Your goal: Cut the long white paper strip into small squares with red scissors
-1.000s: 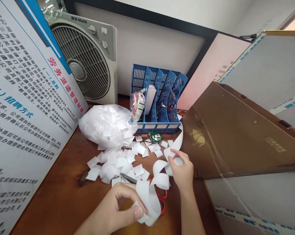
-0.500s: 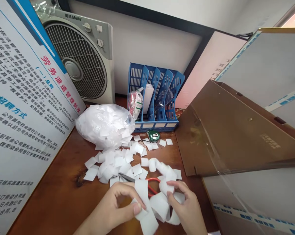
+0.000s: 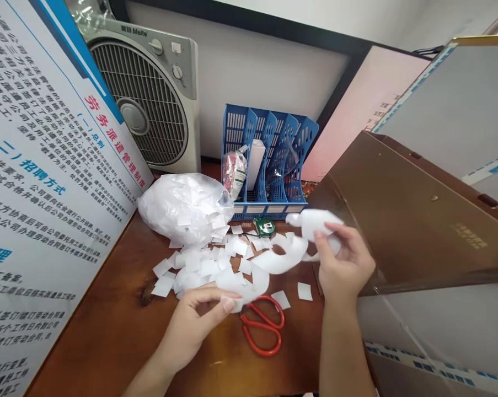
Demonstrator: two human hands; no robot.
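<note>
A long white strip (image 3: 279, 258), thin and soft like foam or paper, curls loosely between my two hands above the table. My left hand (image 3: 201, 314) pinches one end of it between thumb and forefinger. Raised at the right, my right hand (image 3: 346, 256) grips the strip's other, bunched part. Below the strip lie scissors (image 3: 265, 328) with red handles; the blades are hidden under white material. Many cut white squares (image 3: 207, 267) are heaped just beyond my left hand, and a single square (image 3: 304, 291) lies apart near my right wrist.
Behind the heap sit a white plastic bag (image 3: 182, 204), a green tape measure (image 3: 264, 226) and a blue file rack (image 3: 269, 160) holding small packets. A box fan (image 3: 149, 99) stands at the back left. A printed board (image 3: 58, 193) borders the left, a brown panel (image 3: 414, 215) the right.
My right hand has lifted and moved away with the strip, drawing it out from the table. The red scissor handles are now uncovered. My left hand keeps its pinch. The view has shifted slightly.
</note>
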